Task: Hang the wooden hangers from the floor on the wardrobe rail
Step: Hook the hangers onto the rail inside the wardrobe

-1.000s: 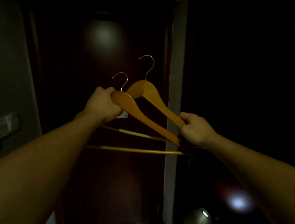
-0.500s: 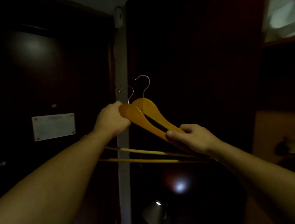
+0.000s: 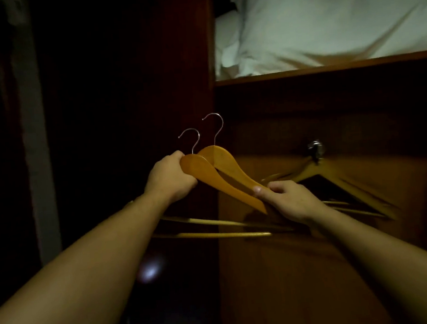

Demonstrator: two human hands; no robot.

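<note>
I hold two wooden hangers side by side at chest height, their metal hooks pointing up. My left hand (image 3: 170, 179) grips the near hanger (image 3: 208, 177) at its top by the hook. My right hand (image 3: 289, 200) is closed on the right arm of the far hanger (image 3: 227, 164). Their lower bars stretch across below my hands. Another wooden hanger (image 3: 343, 184) hangs inside the wardrobe, under a metal rail fitting (image 3: 315, 149). The rail itself is lost in the dark.
A wooden shelf (image 3: 328, 67) above the hanging space carries white pillows (image 3: 323, 17). The wardrobe's dark side panel (image 3: 189, 73) stands upright just left of the opening. A pale door frame (image 3: 36, 151) runs down the far left. Something round and dim lies low by the floor.
The view has swung right from the dark door to the open wardrobe. Both hangers stayed in my hands; my right hand has slid up the hanger arm.
</note>
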